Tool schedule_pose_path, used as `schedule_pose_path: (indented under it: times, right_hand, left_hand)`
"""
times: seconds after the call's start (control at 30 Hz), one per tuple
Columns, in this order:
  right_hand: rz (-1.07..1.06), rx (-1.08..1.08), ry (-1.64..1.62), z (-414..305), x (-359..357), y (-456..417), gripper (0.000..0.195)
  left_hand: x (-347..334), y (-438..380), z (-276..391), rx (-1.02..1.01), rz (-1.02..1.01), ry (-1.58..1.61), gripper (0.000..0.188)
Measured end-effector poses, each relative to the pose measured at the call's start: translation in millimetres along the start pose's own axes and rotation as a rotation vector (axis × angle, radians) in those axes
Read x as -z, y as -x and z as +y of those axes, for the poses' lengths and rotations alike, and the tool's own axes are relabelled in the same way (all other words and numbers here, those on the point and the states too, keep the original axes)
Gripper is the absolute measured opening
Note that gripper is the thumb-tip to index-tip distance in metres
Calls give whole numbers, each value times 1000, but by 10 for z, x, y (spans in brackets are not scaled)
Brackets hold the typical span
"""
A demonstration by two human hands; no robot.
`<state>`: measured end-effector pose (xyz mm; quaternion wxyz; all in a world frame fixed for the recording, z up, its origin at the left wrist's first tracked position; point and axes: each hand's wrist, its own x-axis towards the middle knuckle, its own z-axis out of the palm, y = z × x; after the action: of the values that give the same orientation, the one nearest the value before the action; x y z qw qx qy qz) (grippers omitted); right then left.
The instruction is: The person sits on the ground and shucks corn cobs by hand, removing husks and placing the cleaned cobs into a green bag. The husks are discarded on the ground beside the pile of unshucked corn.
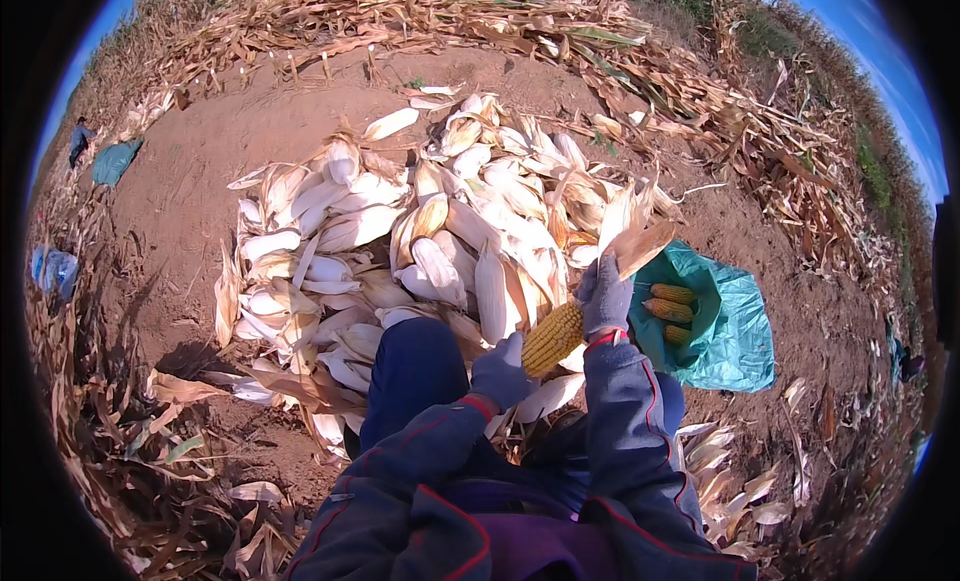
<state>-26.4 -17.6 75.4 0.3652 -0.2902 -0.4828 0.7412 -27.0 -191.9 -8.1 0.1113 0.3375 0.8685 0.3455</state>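
Note:
Between my two gloved hands is an ear of corn (553, 339) with its yellow kernels bare. My left hand (501, 372), in a grey glove, grips its lower end near my knees. At the other end, my right hand (604, 296) is closed around the dry husk (634, 232), whose pale leaves stick out above the fingers. A large heap of corn ears in husks (427, 236) lies in front of me. Right of my right hand, a green woven plastic sack (739, 333) lies with its mouth towards me, and several husked ears (670, 309) show inside.
Bare soil (217, 142) surrounds the heap. Dry cornstalks (360, 15) lie along the far side, with cut stubble (326, 69) before them. Loose husks (724, 468) are at my right side. Far left are another green sack (116, 162), a person (79, 142) and a bluish plastic bag (54, 271).

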Motion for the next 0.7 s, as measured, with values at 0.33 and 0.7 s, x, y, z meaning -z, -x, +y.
schedule_pose_path:
  times: [0.33,0.7]
  right_hand:
    - [153,3,5,-17,-135,99,34]
    - [68,140,121,114,46,29,39]
  left_hand:
    - [68,12,64,109,-198,107,59]
    - [-119,-40,-249,-1,-508,958,79]
